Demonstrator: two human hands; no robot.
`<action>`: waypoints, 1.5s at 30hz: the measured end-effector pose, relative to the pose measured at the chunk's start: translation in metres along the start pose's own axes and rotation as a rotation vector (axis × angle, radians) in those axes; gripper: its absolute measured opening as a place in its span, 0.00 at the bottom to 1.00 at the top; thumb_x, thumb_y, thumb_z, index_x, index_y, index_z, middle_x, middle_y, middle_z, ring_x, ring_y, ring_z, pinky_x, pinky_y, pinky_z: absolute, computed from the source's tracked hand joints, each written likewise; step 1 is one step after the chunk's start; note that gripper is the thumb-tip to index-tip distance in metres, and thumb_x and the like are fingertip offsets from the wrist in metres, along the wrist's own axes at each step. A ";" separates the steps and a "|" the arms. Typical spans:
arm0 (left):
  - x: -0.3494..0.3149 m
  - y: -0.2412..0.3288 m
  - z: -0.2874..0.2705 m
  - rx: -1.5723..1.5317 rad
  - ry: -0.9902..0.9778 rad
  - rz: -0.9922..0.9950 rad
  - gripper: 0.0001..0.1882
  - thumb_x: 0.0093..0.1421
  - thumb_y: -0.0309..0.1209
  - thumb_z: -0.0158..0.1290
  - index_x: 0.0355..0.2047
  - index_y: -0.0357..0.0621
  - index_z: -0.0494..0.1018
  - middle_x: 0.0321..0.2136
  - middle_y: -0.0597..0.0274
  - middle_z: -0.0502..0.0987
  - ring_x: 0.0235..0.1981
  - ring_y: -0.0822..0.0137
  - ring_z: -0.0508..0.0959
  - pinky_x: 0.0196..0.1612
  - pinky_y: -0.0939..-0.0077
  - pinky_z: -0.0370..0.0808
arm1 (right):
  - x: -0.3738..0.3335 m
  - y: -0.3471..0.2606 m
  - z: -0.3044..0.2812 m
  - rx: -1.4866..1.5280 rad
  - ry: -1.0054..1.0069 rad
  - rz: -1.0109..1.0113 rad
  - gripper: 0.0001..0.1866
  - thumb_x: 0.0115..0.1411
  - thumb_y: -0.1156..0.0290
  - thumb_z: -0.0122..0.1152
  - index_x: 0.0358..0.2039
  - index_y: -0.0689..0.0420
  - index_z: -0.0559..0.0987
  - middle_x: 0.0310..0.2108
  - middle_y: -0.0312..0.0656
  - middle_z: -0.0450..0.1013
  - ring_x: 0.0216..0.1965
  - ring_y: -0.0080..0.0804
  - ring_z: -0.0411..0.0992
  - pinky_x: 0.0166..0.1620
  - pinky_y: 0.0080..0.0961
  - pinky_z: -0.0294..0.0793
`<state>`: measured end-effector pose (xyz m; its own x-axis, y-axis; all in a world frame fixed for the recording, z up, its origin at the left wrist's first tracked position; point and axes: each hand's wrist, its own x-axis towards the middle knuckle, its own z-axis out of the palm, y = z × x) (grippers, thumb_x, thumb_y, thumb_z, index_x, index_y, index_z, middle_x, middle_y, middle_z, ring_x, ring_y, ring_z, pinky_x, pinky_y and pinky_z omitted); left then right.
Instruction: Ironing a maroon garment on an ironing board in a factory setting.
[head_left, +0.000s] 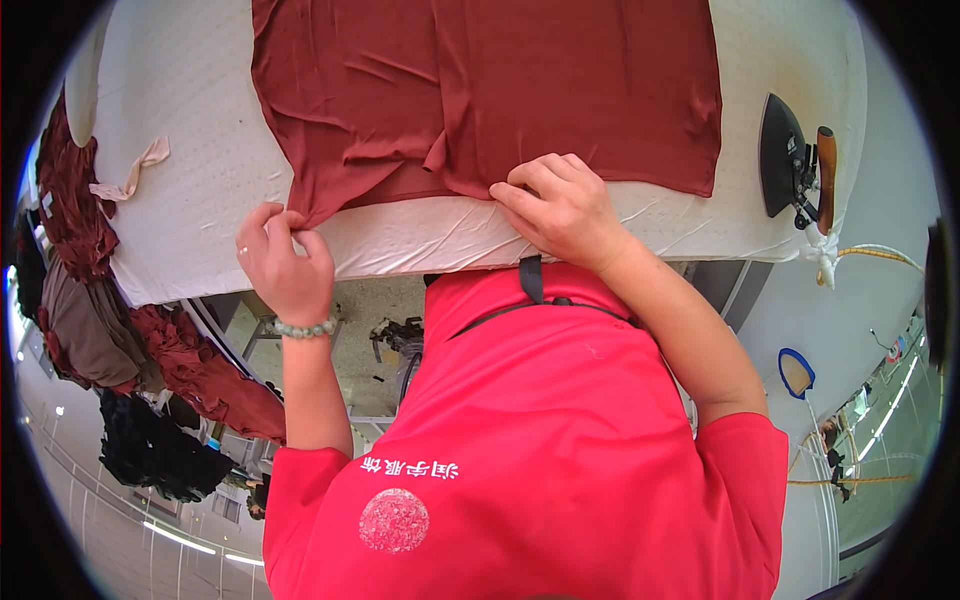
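A dark red silky garment (pixel 590 90) lies spread over a padded white table (pixel 190 220), its left half wrinkled and its right half smoother. My left hand (pixel 285 260) pinches the garment's near left corner between thumb and fingers, at the table's front edge. At the middle of the near hem, my right hand (pixel 560 205) has its thumb and forefinger closed on the fabric, with the other fingers curled. Folds run through the cloth between the two hands. What kind of garment it is cannot be made out, since its far end leaves the view.
An iron (pixel 790 160) with a wooden handle stands at the table's right end, near a cord (pixel 880 255). A pale cloth strip (pixel 135 172) lies at the left. Dark red garments (pixel 200 370) and a brown one (pixel 90 325) hang or lie beyond the left edge.
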<state>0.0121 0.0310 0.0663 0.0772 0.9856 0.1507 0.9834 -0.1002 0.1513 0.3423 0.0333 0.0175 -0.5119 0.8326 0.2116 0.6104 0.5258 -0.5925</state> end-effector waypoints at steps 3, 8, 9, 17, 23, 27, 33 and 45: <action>0.001 0.034 0.000 -0.233 0.145 0.213 0.15 0.51 0.19 0.54 0.40 0.42 0.79 0.48 0.54 0.78 0.54 0.53 0.77 0.58 0.53 0.73 | 0.001 0.000 0.000 0.004 0.001 -0.005 0.12 0.49 0.73 0.73 0.37 0.52 0.84 0.35 0.34 0.76 0.36 0.32 0.75 0.37 0.31 0.72; 0.010 0.083 0.040 -0.398 -0.064 0.535 0.23 0.55 0.24 0.53 0.53 0.41 0.76 0.50 0.55 0.76 0.56 0.55 0.76 0.61 0.53 0.72 | 0.003 -0.002 -0.001 -0.021 -0.006 -0.027 0.13 0.49 0.73 0.72 0.37 0.51 0.85 0.35 0.34 0.76 0.35 0.32 0.75 0.37 0.31 0.72; 0.012 0.081 0.046 -0.371 -0.076 0.526 0.21 0.55 0.24 0.54 0.51 0.41 0.77 0.49 0.56 0.76 0.54 0.56 0.77 0.59 0.54 0.73 | 0.003 -0.002 -0.001 -0.018 -0.004 -0.022 0.13 0.49 0.73 0.72 0.37 0.51 0.85 0.35 0.34 0.76 0.35 0.32 0.74 0.37 0.31 0.72; 0.025 0.056 0.052 -0.291 -0.065 0.564 0.13 0.55 0.26 0.57 0.41 0.42 0.80 0.43 0.59 0.78 0.47 0.59 0.78 0.54 0.58 0.74 | 0.001 -0.001 0.000 -0.008 0.020 -0.001 0.13 0.49 0.73 0.72 0.38 0.50 0.85 0.35 0.33 0.76 0.35 0.32 0.74 0.37 0.31 0.72; 0.013 0.064 0.032 -0.256 -0.129 0.570 0.14 0.56 0.28 0.58 0.44 0.42 0.80 0.45 0.59 0.78 0.50 0.59 0.78 0.57 0.59 0.73 | 0.000 0.000 0.000 0.009 0.012 0.002 0.14 0.49 0.73 0.72 0.39 0.50 0.85 0.35 0.33 0.76 0.35 0.32 0.74 0.37 0.31 0.72; -0.005 0.088 0.041 -0.308 -0.182 0.540 0.21 0.57 0.29 0.58 0.52 0.41 0.78 0.53 0.58 0.77 0.56 0.60 0.76 0.63 0.58 0.70 | -0.002 -0.001 -0.002 0.021 -0.021 -0.003 0.15 0.49 0.74 0.72 0.40 0.52 0.85 0.38 0.35 0.76 0.35 0.33 0.75 0.37 0.31 0.73; -0.026 0.107 0.060 -0.314 -0.203 0.441 0.25 0.60 0.31 0.57 0.59 0.41 0.75 0.61 0.58 0.74 0.62 0.62 0.71 0.68 0.56 0.64 | -0.011 -0.004 -0.007 0.068 0.053 0.032 0.15 0.50 0.76 0.72 0.41 0.56 0.84 0.41 0.39 0.76 0.36 0.36 0.76 0.38 0.32 0.76; -0.025 0.104 0.049 -0.401 -0.093 0.373 0.19 0.59 0.30 0.60 0.52 0.44 0.79 0.54 0.62 0.77 0.56 0.63 0.75 0.64 0.58 0.66 | -0.007 -0.006 -0.008 0.042 -0.014 0.031 0.13 0.51 0.76 0.71 0.39 0.57 0.83 0.39 0.39 0.75 0.36 0.36 0.76 0.38 0.32 0.76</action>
<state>0.1209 0.0025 0.0304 0.4401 0.8795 0.1808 0.7483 -0.4706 0.4675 0.3477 0.0257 0.0259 -0.5015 0.8458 0.1820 0.6003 0.4917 -0.6307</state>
